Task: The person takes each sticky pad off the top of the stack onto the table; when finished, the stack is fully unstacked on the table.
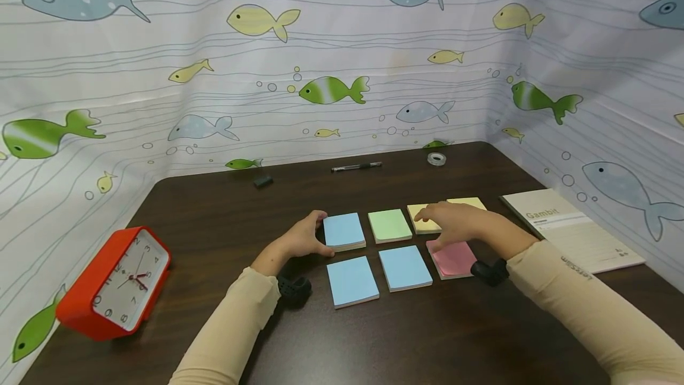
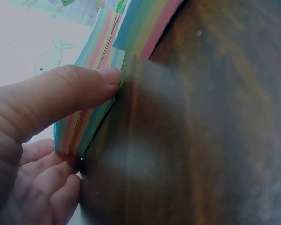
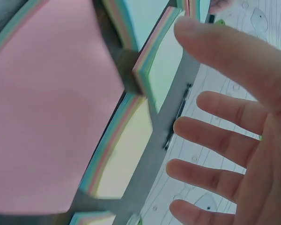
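My left hand (image 1: 303, 237) grips the back-left blue sticky note pad (image 1: 344, 229) by its sides. In the left wrist view the thumb presses the striped edge of this pad (image 2: 94, 54), with the fingers on its opposite side; a dark line runs through the edge, as of two stacked layers. Over the pads on the right, my right hand (image 1: 454, 221) is spread, its fingers straight and holding nothing in the right wrist view. Beneath and around it lie a pink pad (image 1: 453, 260) and two yellow pads (image 1: 424, 226), partly covered. A green pad (image 1: 389, 226) sits between the hands.
Two more blue pads, one at front left (image 1: 352, 282) and one in the middle (image 1: 405, 268), lie nearer me. A red alarm clock (image 1: 114, 281) stands left, a notebook (image 1: 572, 227) lies right. Farther back are a pen (image 1: 356, 166), a tape roll (image 1: 436, 159) and a small dark block (image 1: 263, 182).
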Available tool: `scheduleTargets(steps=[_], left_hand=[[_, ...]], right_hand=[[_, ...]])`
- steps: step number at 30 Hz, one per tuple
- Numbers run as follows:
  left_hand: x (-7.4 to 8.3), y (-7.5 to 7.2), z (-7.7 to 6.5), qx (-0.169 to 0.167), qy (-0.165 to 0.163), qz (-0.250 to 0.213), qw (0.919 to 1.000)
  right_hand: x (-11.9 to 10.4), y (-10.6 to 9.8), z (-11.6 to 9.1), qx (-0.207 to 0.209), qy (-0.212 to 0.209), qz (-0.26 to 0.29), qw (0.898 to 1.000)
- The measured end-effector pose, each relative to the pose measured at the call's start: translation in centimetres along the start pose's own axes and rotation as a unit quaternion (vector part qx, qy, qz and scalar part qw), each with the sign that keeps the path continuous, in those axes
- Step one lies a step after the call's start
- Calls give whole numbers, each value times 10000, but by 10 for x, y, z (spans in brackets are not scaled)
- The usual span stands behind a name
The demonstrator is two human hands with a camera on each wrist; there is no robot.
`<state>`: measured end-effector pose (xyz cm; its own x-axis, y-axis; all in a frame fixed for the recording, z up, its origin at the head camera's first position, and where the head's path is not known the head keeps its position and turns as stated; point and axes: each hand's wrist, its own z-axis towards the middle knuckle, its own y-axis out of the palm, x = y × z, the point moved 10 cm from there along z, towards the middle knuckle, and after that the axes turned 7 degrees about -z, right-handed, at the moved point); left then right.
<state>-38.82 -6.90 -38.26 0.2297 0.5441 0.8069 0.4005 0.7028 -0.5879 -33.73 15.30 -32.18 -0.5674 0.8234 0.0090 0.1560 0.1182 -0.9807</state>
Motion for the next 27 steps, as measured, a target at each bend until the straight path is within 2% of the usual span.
scheduleTargets(steps=[6, 15, 27], left_hand=[[0, 0, 0, 31, 18, 41, 10000], [-2, 0, 3, 30, 17, 133, 9999], [-3, 1, 4, 55, 1, 143, 9999]], right_hand=[[-19, -8, 17, 154, -118, -177, 9997], [-47, -9, 54, 420, -88, -1034, 9937], [-71, 0, 104, -208, -3, -1129, 9934]])
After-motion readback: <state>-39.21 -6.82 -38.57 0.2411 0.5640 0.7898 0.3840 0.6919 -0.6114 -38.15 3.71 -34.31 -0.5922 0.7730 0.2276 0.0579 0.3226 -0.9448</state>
